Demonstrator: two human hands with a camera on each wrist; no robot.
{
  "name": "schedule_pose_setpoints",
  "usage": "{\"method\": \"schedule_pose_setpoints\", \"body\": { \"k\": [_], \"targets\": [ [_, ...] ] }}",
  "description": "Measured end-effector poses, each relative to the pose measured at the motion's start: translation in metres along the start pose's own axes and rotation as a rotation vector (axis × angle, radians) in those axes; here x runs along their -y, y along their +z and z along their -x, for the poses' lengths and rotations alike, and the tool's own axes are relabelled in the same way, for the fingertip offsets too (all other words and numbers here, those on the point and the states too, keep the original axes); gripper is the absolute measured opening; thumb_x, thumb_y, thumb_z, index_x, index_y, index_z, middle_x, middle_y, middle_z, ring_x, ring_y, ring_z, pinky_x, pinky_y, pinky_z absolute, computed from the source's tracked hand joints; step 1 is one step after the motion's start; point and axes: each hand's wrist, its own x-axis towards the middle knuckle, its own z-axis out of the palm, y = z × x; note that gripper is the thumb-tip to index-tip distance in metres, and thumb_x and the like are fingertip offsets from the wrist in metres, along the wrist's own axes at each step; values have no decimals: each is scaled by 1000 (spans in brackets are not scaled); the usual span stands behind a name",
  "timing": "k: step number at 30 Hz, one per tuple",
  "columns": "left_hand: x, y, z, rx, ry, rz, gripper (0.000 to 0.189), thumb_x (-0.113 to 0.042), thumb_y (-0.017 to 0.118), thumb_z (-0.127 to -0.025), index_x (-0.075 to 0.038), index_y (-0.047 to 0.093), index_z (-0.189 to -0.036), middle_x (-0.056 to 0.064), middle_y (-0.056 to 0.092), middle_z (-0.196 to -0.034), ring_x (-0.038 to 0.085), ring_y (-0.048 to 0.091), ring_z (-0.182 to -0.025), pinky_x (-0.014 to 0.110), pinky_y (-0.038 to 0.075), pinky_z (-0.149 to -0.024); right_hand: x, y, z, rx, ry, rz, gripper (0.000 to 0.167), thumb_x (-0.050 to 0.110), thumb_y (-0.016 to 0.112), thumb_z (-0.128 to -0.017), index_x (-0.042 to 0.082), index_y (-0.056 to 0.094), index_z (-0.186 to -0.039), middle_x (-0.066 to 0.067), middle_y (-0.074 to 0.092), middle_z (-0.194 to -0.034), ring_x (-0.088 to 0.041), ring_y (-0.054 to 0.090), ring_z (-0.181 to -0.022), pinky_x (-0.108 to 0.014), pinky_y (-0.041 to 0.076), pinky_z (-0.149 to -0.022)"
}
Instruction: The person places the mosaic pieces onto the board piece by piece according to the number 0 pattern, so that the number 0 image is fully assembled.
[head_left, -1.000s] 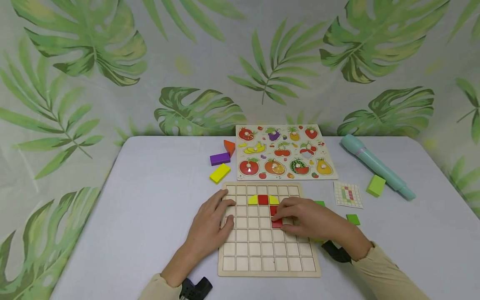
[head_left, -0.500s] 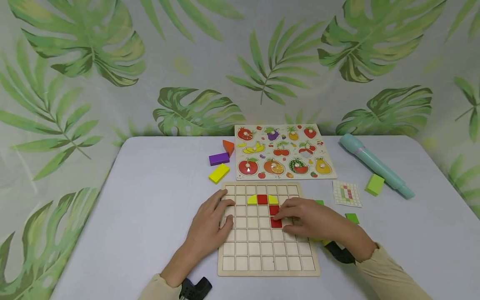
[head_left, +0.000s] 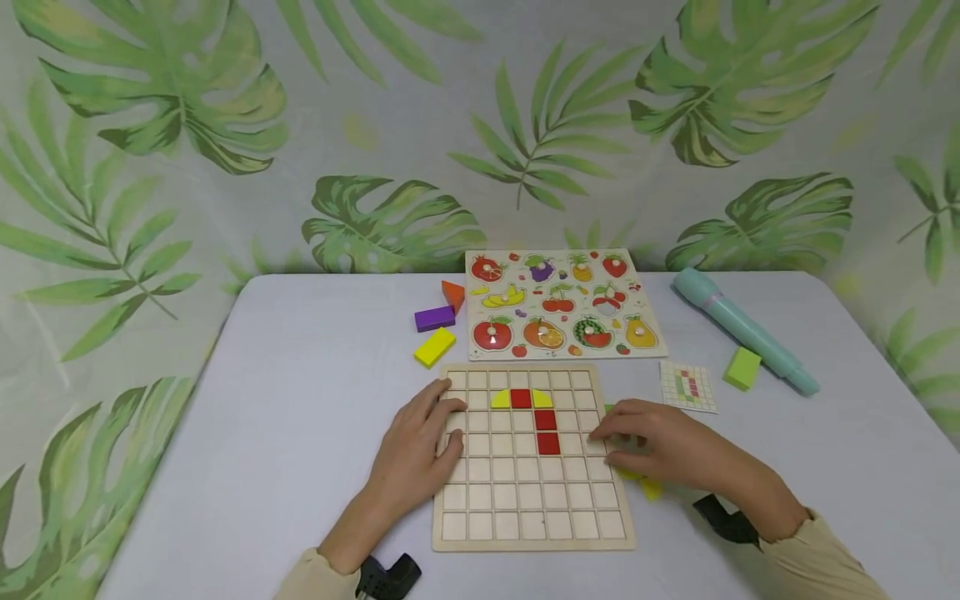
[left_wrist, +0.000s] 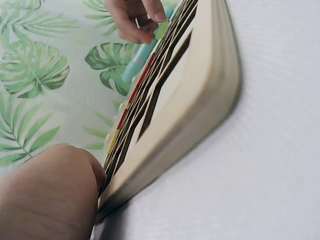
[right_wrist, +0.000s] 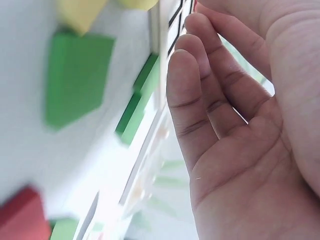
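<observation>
A wooden grid board (head_left: 532, 546) lies flat on the white table. In its upper part sit a red square tile (head_left: 521, 398) between two rounded yellow pieces (head_left: 501, 400), and two more red squares (head_left: 548, 443) below the right yellow one. My left hand (head_left: 415, 442) rests on the board's left edge, fingers and thumb spread along it. Over the right edge hovers my right hand (head_left: 660, 439), its fingers loosely bent with nothing between them. Beneath it, partly hidden, are yellow pieces (head_left: 651, 487); green blocks (right_wrist: 80, 80) show beside it in the right wrist view.
A fruit peg puzzle (head_left: 562, 308) lies behind the board. Left of it are orange, purple (head_left: 435, 318) and yellow blocks (head_left: 435, 347). To the right are a small pattern card (head_left: 688, 387), a light green block (head_left: 742, 368) and a teal tube (head_left: 742, 329).
My right hand has left the lower red square and moved right to the board's right edge, uncovering the red tiles. My left hand stays on the left edge.
</observation>
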Motion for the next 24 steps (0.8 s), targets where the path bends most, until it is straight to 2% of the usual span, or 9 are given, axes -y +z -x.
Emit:
{"method": "schedule_pose_setpoints", "body": {
  "k": [13,18,24],
  "targets": [
    [-1,-1,-1,4,-6,-4,27,-14,65,-94,-13,67,-121,15,50,-154,33,45,-146,58,41,-115,-21,-11,46,-85,60,-8,31,20,84,-86,26,74,-115,16,67,-104,1,53,-75,-18,49,-61],
    [-1,-2,-1,5,-7,0,27,-14,65,-95,-14,67,-122,14,50,-154,33,44,-147,58,41,-115,-29,-13,63,-121,65,12,33,20,84,-86,25,74,-116,19,62,-96,1,52,-76,-19,47,-62],
    [-1,-2,-1,20,-15,11,28,-14,65,-95,-14,67,-122,14,49,-155,32,43,-148,58,39,-117,-39,-10,84,-201,71,83,37,18,88,-80,23,74,-114,21,63,-96,2,52,-78,-18,48,-61]
  ]
}}
